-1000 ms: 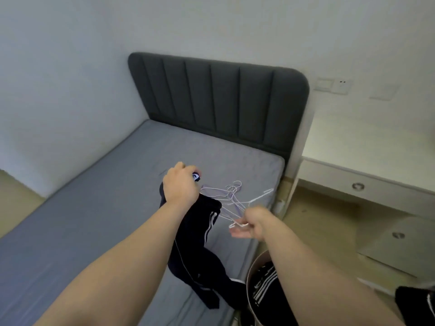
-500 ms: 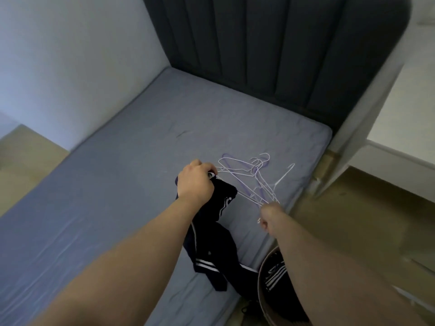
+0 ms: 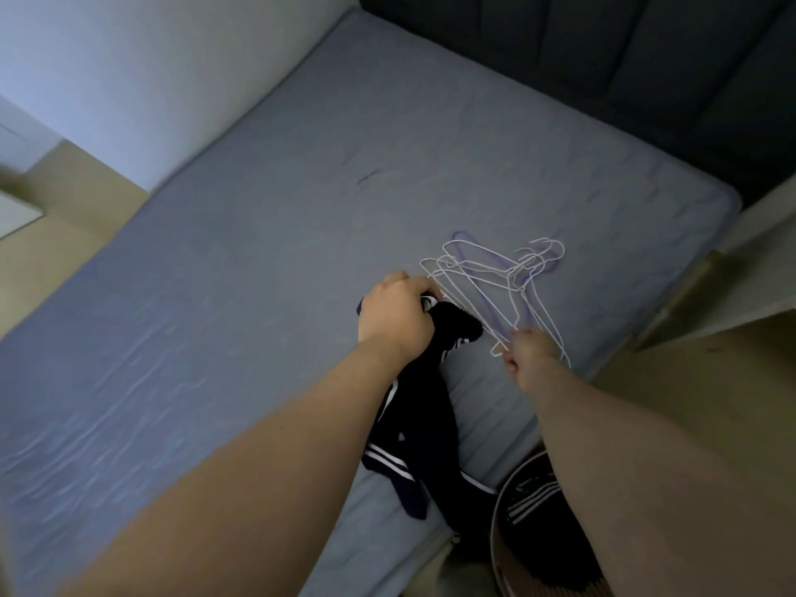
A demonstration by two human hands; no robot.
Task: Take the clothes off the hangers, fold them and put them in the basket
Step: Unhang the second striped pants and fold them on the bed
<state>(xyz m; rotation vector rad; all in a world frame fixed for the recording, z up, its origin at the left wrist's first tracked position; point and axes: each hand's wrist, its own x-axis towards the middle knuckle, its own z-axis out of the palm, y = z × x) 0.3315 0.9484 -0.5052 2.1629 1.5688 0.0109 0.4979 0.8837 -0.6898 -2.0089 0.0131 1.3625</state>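
Here, the left hand is curled tight round the top of a dark piece of clothing with white stripes. The hand holds it up over the bed, close to the bed's near edge. The rest of the clothing hangs down, and its bottom end lies on the bed by that same edge.

The right hand pinches a bunch of thin wire hangers by one end. The hangers fan out over the bed, away from the near edge and toward the head end. Their hooks point to the bed's right side. I cannot tell if they lie flat on the bed or are lifted a bit. One hanger's end is right by the left hand's fingers, but I cannot tell if the clothing is hooked on it.

A round basket stands on the floor, just beside the bed's near edge. The right arm hides part of it. In it are more dark clothes with white stripes.

A dark headboard stands at the far end of the bed. A pale wall runs along the bed's left side.
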